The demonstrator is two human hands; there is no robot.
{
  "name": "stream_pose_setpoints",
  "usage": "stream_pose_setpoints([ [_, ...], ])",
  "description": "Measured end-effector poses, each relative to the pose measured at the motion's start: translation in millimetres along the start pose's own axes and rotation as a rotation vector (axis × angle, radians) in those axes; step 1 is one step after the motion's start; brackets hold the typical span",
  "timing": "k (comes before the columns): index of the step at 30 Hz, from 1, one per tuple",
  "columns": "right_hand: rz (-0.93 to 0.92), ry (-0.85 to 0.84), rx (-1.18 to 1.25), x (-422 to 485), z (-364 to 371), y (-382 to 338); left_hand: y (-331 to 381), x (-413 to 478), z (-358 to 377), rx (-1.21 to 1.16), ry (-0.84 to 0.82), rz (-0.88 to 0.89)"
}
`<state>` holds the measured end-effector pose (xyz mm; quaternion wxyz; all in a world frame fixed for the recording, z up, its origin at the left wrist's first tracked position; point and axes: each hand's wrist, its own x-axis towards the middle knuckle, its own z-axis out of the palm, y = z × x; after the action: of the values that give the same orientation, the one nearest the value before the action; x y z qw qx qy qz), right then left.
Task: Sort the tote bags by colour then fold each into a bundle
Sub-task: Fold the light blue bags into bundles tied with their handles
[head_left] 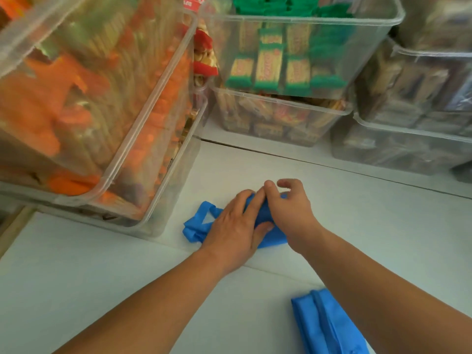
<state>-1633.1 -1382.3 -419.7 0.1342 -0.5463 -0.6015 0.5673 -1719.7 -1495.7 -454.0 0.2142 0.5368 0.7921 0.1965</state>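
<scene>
A blue tote bag [198, 227], folded small, lies on the white table [383, 226] in the middle of the head view, its handle loops sticking out to the left. My left hand [235, 223] lies flat on it with straight fingers, pressing it down. My right hand [291, 208] sits right beside it, fingers curled over the bag's far right end and gripping the fabric. A second blue tote bag [327, 325], folded into a long strip, rests at the bottom edge under my right forearm.
A large clear bin [153, 139] of orange-wrapped snack packs stands at the left, close to the bag's handles. Stacked clear bins [293, 98] with green and yellow packs and grey-looking bins [408, 139] line the back and right.
</scene>
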Motion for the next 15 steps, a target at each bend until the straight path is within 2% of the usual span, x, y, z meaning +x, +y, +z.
stream_pose_setpoints([
  [5,-0.247,0.062,-0.047,-52,-27,-34,36,-31,-54,-0.177,0.030,0.019],
  [7,-0.328,0.028,-0.066,-80,-39,-52,54,-52,-78,-0.247,0.017,-0.022],
  [10,-0.435,-0.032,-0.096,-131,-54,-74,86,-94,-107,-0.472,0.002,-0.082],
  [15,-0.466,-0.095,-0.062,-217,-87,-96,144,-163,-135,-0.559,0.195,-0.084],
])
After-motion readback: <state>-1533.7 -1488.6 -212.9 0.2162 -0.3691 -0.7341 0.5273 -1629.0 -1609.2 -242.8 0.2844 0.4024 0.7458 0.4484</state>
